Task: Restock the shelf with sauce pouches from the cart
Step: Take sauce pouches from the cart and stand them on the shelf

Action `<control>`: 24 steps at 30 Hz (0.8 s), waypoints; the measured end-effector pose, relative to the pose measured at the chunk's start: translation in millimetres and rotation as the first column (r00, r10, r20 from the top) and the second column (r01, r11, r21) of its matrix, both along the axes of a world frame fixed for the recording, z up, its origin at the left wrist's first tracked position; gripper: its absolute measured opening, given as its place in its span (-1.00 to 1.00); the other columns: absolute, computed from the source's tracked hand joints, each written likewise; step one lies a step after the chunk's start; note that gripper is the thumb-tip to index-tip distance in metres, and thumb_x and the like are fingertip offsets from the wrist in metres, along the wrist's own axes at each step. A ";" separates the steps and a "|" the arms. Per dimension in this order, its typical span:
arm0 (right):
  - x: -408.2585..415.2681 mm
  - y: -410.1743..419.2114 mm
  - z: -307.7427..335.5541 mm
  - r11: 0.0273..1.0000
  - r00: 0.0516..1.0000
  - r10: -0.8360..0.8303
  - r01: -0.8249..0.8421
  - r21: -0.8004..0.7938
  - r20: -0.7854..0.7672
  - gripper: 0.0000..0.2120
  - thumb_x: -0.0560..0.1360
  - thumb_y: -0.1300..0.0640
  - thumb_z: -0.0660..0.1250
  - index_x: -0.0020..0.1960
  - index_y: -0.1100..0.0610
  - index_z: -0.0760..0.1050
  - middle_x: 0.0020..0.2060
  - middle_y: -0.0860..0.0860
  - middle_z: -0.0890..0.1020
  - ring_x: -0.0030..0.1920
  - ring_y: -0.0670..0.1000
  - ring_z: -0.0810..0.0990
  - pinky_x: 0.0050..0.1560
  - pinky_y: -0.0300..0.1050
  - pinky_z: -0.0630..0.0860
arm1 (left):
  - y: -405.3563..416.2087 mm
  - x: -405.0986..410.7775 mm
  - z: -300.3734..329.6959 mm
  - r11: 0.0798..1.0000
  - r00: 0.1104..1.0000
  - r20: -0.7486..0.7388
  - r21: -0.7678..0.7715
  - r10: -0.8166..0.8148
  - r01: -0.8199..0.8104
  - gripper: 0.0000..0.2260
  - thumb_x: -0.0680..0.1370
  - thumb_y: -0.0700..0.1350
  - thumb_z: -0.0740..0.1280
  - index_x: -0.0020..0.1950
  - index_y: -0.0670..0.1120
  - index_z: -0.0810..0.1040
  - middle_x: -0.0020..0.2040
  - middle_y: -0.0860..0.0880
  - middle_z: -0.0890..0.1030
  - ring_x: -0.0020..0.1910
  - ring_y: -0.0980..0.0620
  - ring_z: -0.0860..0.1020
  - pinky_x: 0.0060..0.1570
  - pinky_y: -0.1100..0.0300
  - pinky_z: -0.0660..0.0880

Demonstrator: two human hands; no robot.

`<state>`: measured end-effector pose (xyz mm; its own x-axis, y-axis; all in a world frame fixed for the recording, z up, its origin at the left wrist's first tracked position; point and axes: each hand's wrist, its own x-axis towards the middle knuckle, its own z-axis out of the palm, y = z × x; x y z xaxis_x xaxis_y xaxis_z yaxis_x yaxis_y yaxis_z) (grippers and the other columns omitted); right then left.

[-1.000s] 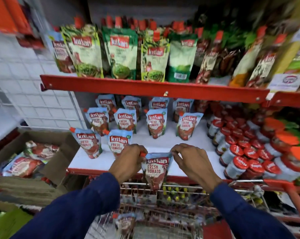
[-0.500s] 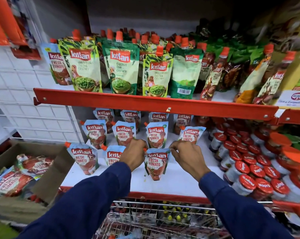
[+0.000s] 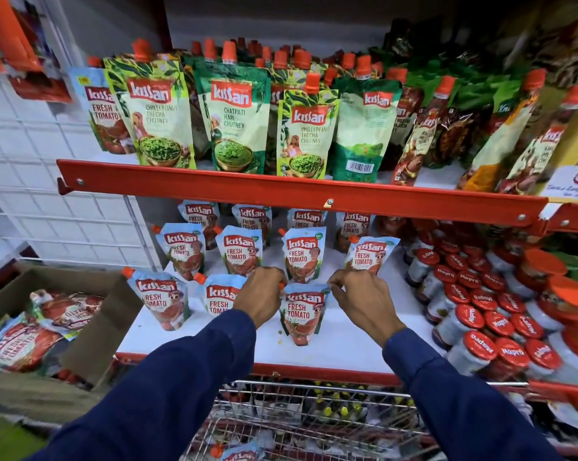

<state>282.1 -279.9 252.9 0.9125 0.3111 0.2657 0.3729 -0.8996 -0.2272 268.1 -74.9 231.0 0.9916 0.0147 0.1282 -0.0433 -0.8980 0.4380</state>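
A blue Kissan Fresh Tomato pouch (image 3: 300,314) stands upright on the white lower shelf (image 3: 347,344), in the front row. My left hand (image 3: 259,296) pinches its top left corner by the orange spout. My right hand (image 3: 360,299) pinches its top right corner. Two more pouches (image 3: 161,301) of the same kind stand to its left, and several stand in rows behind it (image 3: 302,254). The wire cart (image 3: 301,424) is below the shelf edge, with another pouch (image 3: 241,454) lying in it.
Red-capped jars (image 3: 480,314) crowd the shelf's right side. Green chutney pouches (image 3: 237,121) fill the red-edged shelf above (image 3: 281,191). An open cardboard box (image 3: 91,324) holding red sauce packs sits at the left.
Both hands carried the pouch up from above the cart and forward onto the lower shelf, where it now stands in the front row.
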 end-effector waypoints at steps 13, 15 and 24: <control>-42.0 2.9 -10.8 0.997 0.999 0.001 -0.004 0.077 0.041 -0.54 0.53 0.05 0.33 0.41 0.09 0.42 0.35 0.10 0.55 0.35 0.18 0.48 0.28 0.08 0.45 | -5.5 -63.5 22.1 0.989 0.989 0.074 0.087 -0.129 0.123 -0.48 0.57 -0.11 0.37 0.50 -0.09 0.29 0.49 -0.10 0.32 0.32 -0.21 0.49 0.20 -0.06 0.53; -61.5 4.0 -30.6 0.999 0.996 0.015 -0.020 0.045 0.093 -0.41 0.52 0.02 0.30 0.51 0.11 0.28 0.50 0.13 0.37 0.50 0.19 0.28 0.45 0.17 0.32 | -3.5 -91.7 8.9 0.972 0.981 0.091 0.181 -0.169 0.151 -0.39 0.59 -0.03 0.34 0.57 -0.05 0.15 0.60 -0.10 0.15 0.49 -0.19 0.30 0.36 -0.11 0.40; -152.2 32.5 -137.1 0.977 0.994 0.072 -0.087 -0.195 -0.082 -0.14 0.47 -0.06 0.32 0.61 0.11 -0.05 0.60 0.22 -0.13 0.55 0.37 -0.28 0.45 0.53 -0.13 | 31.1 -192.8 -111.8 0.914 0.963 -0.235 0.348 -0.131 0.209 -0.14 0.58 0.18 0.24 0.58 -0.04 -0.31 0.56 -0.17 -0.42 0.52 -0.32 -0.40 0.48 -0.40 -0.22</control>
<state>129.9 -247.4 115.8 0.8975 0.4230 0.1244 0.4337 -0.8978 -0.0768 75.3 -43.7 119.3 0.9798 -0.1661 -0.1112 -0.1559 -0.9832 0.0950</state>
